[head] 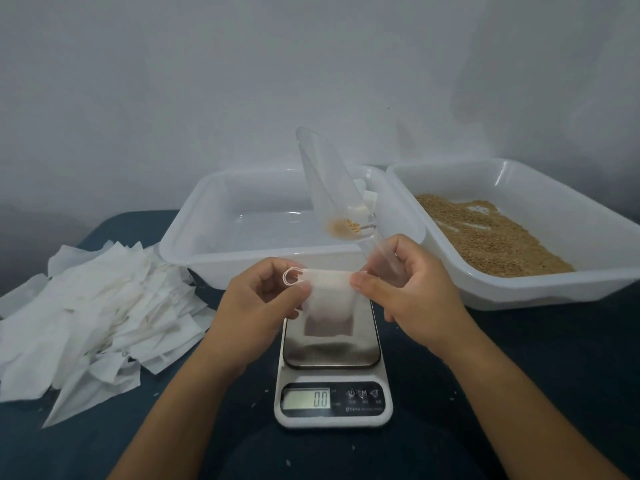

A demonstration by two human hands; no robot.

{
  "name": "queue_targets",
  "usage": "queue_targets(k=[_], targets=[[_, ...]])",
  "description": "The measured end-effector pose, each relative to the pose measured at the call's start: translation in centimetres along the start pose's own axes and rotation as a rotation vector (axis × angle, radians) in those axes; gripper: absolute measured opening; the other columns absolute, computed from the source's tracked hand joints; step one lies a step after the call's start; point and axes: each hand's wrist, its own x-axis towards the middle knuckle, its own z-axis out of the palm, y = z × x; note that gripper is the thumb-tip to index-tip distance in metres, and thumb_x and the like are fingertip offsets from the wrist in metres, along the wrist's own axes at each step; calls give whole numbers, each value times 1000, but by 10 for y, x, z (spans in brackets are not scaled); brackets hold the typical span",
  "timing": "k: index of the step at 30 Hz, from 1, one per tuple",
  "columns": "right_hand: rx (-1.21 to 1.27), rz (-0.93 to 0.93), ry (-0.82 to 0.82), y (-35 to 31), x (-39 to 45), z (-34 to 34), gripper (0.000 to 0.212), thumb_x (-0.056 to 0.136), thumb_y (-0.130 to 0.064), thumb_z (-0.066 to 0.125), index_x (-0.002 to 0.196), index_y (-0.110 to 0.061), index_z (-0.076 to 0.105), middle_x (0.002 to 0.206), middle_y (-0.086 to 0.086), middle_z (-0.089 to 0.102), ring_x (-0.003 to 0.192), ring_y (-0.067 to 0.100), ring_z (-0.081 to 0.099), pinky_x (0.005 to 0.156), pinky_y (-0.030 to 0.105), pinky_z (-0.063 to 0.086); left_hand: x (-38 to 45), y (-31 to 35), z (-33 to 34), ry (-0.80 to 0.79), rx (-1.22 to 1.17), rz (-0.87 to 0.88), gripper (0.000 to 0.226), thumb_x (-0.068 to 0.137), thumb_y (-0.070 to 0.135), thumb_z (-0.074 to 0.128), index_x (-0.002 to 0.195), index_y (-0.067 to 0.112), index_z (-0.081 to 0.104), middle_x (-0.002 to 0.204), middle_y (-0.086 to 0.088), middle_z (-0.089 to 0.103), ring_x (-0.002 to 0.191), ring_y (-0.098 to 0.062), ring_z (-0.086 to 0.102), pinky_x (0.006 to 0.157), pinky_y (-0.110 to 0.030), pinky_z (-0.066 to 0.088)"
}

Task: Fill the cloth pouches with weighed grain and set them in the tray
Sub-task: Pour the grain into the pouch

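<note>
Display reading: the LCD screen (306, 399) on the front of the kitchen scale (333, 403) showed "0.0".
Button signs: the dark panel (362, 398) to the right of the screen carried a power symbol, an "M" and a third mark too blurred to read.
Small print: tiny captions sat under those signs, and a short brand-like word ran along the panel's lower edge; none of it was legible.
</note>
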Motion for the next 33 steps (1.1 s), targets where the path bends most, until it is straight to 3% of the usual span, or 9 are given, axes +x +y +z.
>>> queue_targets(k=[6, 10, 13, 16, 20, 23, 27, 30, 33], targets=[[-151, 7, 12, 13, 2, 11, 23, 86, -33, 83, 84, -29, 61, 84, -10, 73, 65, 3, 65, 60, 19, 52, 4, -13, -8, 52, 389, 108, 18, 95, 20, 72, 88, 36, 71, 86, 13, 74, 75, -4, 67, 69, -12, 50], [-259, 0, 27, 20, 1, 12, 22, 85, -39, 82, 88, -31, 62, 91, -20, 75, 83, -1, 69, 69, 13, 51, 5, -19, -12, -9, 478, 50, 19, 93, 19, 71, 88, 37, 71, 89, 14, 74, 79, -10, 71, 74, -25, 59], [-260, 20, 50, 25, 2, 12, 25, 84, -44, 82, 90, -32, 61, 103, -10, 76, 97, 9, 71, 85, 41, 60, 4, -22, -13, -30, 589, 28, 17, 90, 21, 71, 89, 38, 71, 92, 16, 70, 85, -5, 67, 82, -29, 57], [-233, 23, 71, 23, 2, 11, 32, 78, -56, 77, 88, -34, 57, 109, -7, 75, 100, 19, 72, 76, 56, 60, 4, -21, -13, 7, 598, 50, 27, 86, 14, 70, 96, 40, 68, 101, 16, 67, 91, -1, 64, 84, -23, 52], [-232, -13, 158, 21, 3, 8, 30, 76, -62, 72, 89, -39, 58, 106, -18, 73, 76, 10, 71, 64, 43, 60, 7, -14, -16, 223, 456, 30, 35, 86, 9, 65, 103, 40, 66, 104, 18, 67, 84, 5, 63, 68, -14, 49], [-214, -43, 236, 21, 4, 5, 21, 85, -51, 76, 92, -38, 60, 103, -23, 73, 68, 7, 68, 60, 28, 55, 10, -13, -22, 301, 392, -18, 25, 89, 11, 66, 95, 35, 66, 89, 17, 68, 68, 3, 61, 54, -7, 44], [-228, -42, 297, 22, 5, 4, 19, 89, -44, 76, 94, -33, 62, 97, -17, 72, 61, 12, 66, 57, 29, 58, 7, -14, -40, -14, 513, -194, 17, 86, 25, 79, 89, 27, 63, 71, 13, 66, 61, -1, 59, 54, -12, 44], [-236, -28, 299, 22, 5, 4, 19, 89, -43, 77, 92, -33, 61, 95, -14, 72, 62, 17, 65, 61, 39, 61, 2, -11, -53, -333, 589, -314, 33, 76, 33, 91, 89, 23, 63, 73, 13, 69, 64, -2, 58, 65, -22, 45], [-241, -22, 294, 23, 5, 4, 20, 89, -43, 77, 93, -31, 62, 92, -17, 70, 66, 19, 66, 65, 43, 61, -1, -11, -54, -461, 706, -379, 45, 66, 36, 98, 89, 23, 61, 76, 12, 70, 67, -4, 61, 67, -24, 49]])
